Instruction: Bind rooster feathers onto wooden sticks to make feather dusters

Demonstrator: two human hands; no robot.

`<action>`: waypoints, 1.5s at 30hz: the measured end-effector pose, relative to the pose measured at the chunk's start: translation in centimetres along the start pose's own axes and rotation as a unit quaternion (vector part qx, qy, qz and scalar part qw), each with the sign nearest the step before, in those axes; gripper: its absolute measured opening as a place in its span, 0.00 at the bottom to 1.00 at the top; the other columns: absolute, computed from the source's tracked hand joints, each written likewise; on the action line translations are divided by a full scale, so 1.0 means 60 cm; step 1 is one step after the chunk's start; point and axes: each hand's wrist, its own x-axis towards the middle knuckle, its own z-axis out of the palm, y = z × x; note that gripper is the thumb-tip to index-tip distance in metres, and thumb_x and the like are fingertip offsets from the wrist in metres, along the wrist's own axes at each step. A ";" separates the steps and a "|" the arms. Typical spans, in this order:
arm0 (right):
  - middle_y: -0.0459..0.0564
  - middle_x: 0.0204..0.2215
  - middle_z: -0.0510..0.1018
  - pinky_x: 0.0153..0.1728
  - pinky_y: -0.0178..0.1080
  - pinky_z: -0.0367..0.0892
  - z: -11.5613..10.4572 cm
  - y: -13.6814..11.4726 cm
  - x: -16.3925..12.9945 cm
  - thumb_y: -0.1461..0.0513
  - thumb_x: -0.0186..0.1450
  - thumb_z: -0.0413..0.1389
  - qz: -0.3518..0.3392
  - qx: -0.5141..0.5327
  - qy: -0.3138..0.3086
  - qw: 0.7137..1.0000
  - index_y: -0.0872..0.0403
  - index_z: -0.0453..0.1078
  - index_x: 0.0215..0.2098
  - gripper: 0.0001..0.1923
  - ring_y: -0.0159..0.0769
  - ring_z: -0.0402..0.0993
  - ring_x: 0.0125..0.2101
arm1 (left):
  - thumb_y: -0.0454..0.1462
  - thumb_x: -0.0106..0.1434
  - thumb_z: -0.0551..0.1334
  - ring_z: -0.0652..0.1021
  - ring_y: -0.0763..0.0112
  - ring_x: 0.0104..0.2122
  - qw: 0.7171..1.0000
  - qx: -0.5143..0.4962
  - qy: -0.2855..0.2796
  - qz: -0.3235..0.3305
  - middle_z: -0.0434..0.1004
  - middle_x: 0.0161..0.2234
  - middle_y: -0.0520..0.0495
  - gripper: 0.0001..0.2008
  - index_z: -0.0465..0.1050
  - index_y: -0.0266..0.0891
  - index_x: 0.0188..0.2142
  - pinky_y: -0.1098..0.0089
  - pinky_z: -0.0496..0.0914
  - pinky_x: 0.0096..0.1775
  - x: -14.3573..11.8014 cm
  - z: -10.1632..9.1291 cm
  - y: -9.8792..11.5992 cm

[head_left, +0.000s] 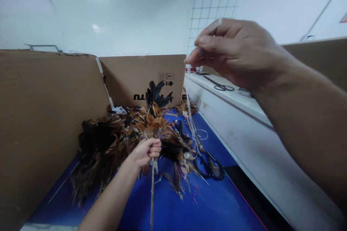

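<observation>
My left hand (148, 151) is wrapped round a thin stick (152, 198) that points down toward me. Brown feathers (155, 122) and a tuft of black feathers (157, 94) fan out at the stick's upper end, like a feather duster. High on the right, my right hand (227, 43) pinches a translucent plastic strip (189, 108), which hangs down toward the table. Black-handled scissors (208, 164) lie on the blue surface below the strip. The exact grip between thumb and fingers is partly blurred.
A heap of loose feathers (100, 144) covers the blue tabletop (217, 202). Cardboard panels (43, 115) stand at the left and back. Along the right runs a white ledge (244, 104) with another pair of scissors (223, 87). A black flat object (252, 191) lies at the right edge.
</observation>
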 end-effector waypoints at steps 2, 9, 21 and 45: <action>0.39 0.21 0.74 0.37 0.37 0.69 0.015 -0.012 -0.011 0.67 0.63 0.52 -0.011 -0.004 -0.049 0.999 0.58 0.69 0.29 0.07 0.29 0.77 0.32 | 0.32 0.56 0.58 0.46 0.86 0.15 1.000 0.006 0.002 0.007 0.42 0.18 0.60 0.15 0.50 0.37 0.20 0.82 0.43 0.16 -0.005 0.004 0.007; 0.45 0.23 0.77 0.29 0.34 0.70 0.042 0.002 -0.072 0.60 0.61 0.56 0.042 -0.062 -0.243 0.967 0.54 0.72 0.34 0.06 0.30 0.74 0.26 | 0.32 0.54 0.59 0.45 0.87 0.15 0.998 0.051 0.027 0.022 0.42 0.18 0.61 0.15 0.51 0.37 0.19 0.81 0.41 0.16 -0.029 0.008 0.033; 0.49 0.30 0.79 0.48 0.45 0.59 0.107 0.126 -0.199 0.64 0.64 0.50 -0.046 -0.301 -0.260 0.917 0.52 0.74 0.30 0.11 0.37 0.72 0.35 | 0.32 0.53 0.59 0.45 0.86 0.15 0.994 0.108 0.002 -0.001 0.42 0.15 0.61 0.15 0.51 0.38 0.18 0.80 0.41 0.16 -0.069 0.050 0.031; 0.51 0.30 0.77 0.31 0.34 0.61 0.113 0.131 -0.227 0.63 0.64 0.51 -0.036 -0.434 -0.349 0.830 0.54 0.74 0.32 0.10 0.36 0.72 0.31 | 0.30 0.41 0.57 0.66 0.79 0.14 0.980 0.187 0.060 -0.016 0.66 0.16 0.51 0.01 0.65 0.33 0.19 0.78 0.59 0.14 -0.036 0.110 -0.009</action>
